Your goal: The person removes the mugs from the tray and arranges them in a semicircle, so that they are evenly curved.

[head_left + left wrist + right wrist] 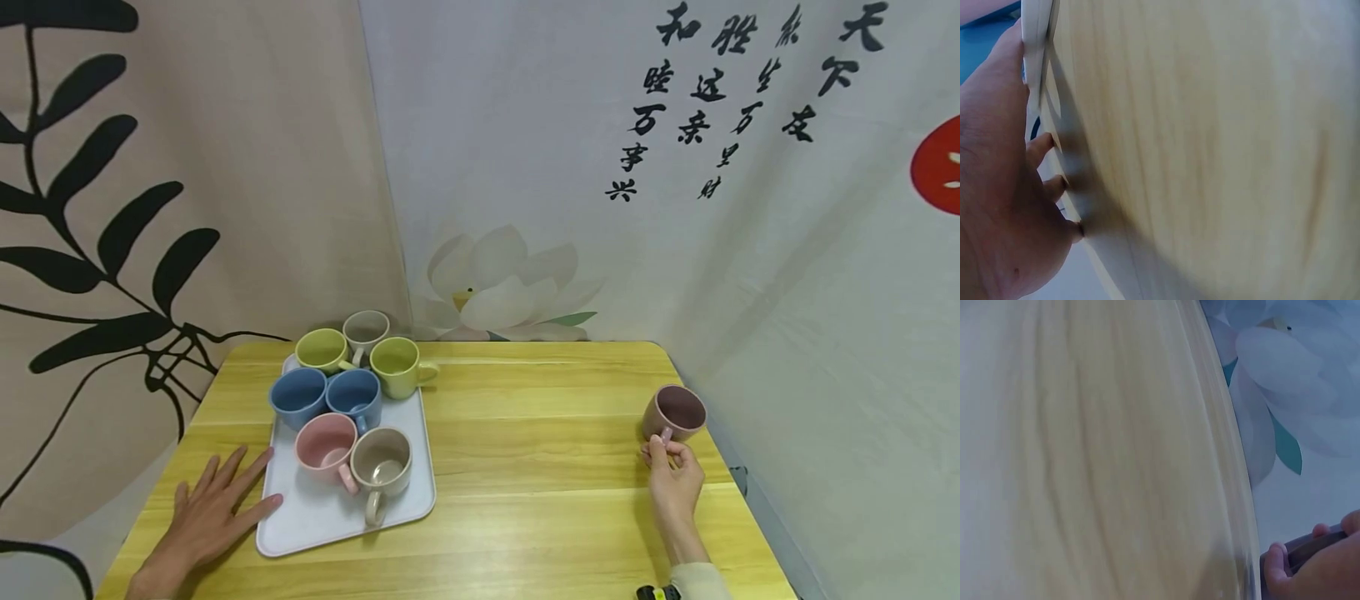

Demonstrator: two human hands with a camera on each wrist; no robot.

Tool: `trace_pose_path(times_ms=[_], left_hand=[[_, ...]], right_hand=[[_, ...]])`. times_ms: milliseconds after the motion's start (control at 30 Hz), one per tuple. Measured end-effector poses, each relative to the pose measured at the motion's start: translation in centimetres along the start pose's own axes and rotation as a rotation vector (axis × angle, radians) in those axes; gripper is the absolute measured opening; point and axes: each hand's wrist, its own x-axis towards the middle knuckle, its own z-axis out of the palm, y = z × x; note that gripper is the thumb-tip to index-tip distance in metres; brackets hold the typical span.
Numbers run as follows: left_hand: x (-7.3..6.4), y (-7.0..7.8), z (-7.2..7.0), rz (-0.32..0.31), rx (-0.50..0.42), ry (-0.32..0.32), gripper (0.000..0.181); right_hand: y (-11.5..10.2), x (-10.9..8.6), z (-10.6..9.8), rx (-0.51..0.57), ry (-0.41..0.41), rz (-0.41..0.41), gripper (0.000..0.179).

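At the table's right side my right hand [676, 487] pinches the handle of a dusky purple mug [654, 417], its opening facing up. The right wrist view catches only the thumb, fingertips and a dark strip of the mug [1310, 551]. My left hand [210, 518] lies with fingers spread at the left edge of a white tray [322, 533], the thumb and a fingertip touching its rim. On the tray stand a pink mug [324, 457], a beige mug [381, 467], two blue mugs [292, 404], two green mugs [395, 371] and a pale grey mug [366, 327].
The wooden table [525, 467] spans between the tray and the purple mug. Behind it hangs a pale cloth [510, 167] printed with a flower, leaves and black writing. Handles of the beige mug and the right green mug stick out near the tray's edges.
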Motion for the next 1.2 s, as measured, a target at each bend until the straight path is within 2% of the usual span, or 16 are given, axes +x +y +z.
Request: trace_pose_path(times_ms=[400, 933, 1200], left_hand=[[0.0, -0.1, 0.0, 0.003, -0.004, 0.0, 0.096], [0.0, 0.1, 0.0, -0.007, -0.007, -0.004, 0.096], [-0.1, 0.2, -0.1, -0.001, 0.007, 0.006, 0.095]], right_hand=[[0.1, 0.5, -2.1, 0.07, 0.11, 0.028, 0.017], [0.4, 0.9, -2.8, 0.121, 0.174, 0.048, 0.018], [0.6, 0.9, -2.9, 0.145, 0.174, 0.061, 0.018]])
